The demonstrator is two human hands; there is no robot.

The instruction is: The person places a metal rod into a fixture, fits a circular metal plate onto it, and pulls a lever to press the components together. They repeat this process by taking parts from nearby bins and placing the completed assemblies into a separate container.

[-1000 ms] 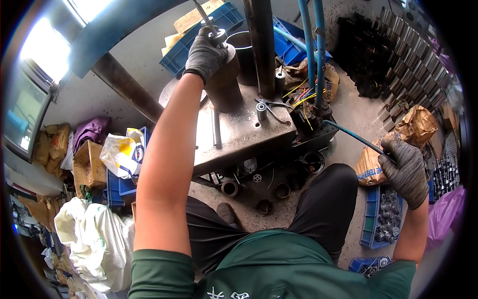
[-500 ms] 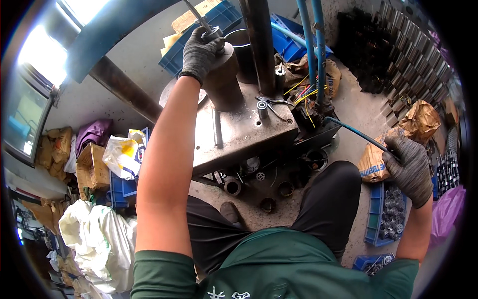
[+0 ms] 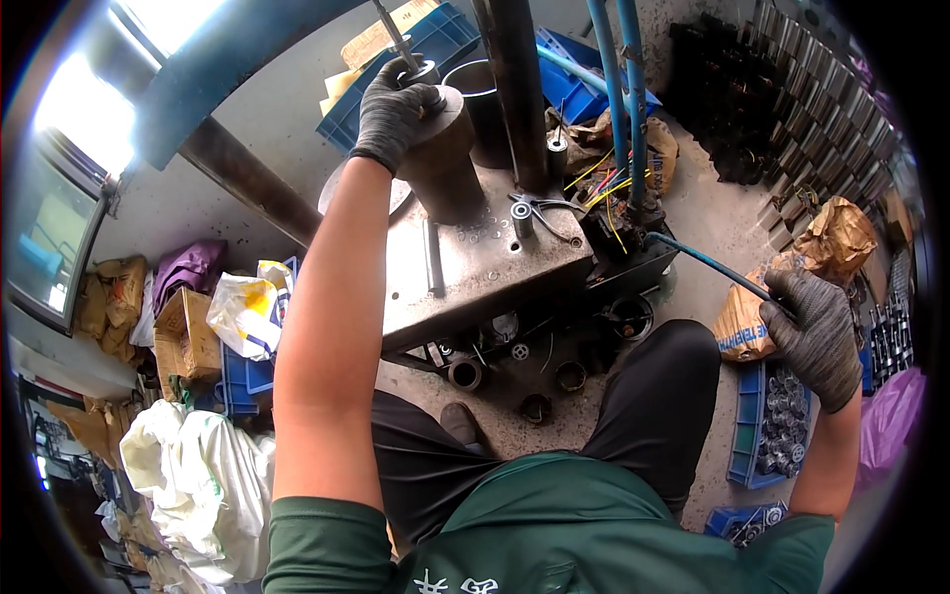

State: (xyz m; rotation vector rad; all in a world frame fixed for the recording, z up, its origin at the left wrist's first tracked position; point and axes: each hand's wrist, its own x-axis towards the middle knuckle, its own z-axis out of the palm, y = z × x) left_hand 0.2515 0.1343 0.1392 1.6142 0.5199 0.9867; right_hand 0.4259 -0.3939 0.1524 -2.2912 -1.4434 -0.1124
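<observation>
My left hand point(image 3: 388, 117), in a grey work glove, is closed around a short metal sleeve point(image 3: 422, 73) at the top of a thick steel cylinder block point(image 3: 441, 163). A thin metal rod point(image 3: 392, 24) comes down from above to the sleeve; their contact is partly hidden by my fingers. At the right, my gloved right hand point(image 3: 815, 335) is wrapped round the end of a long blue lever point(image 3: 708, 267). On the metal bench point(image 3: 465, 287) lie a flat steel bar point(image 3: 433, 257), a small round bushing point(image 3: 522, 216) standing upright, and pliers point(image 3: 546, 204).
A dark steel column point(image 3: 515, 99) and blue pipes point(image 3: 633, 89) rise behind the bench. Coloured wires point(image 3: 609, 193) lie beside them. A blue crate point(image 3: 747, 426) of metal parts stands at the right, near paper sacks point(image 3: 836, 238). White sacking point(image 3: 203, 485) sits at the left.
My left hand has shifted slightly down and left, showing more of the block's top face. My right hand and the lever look the same.
</observation>
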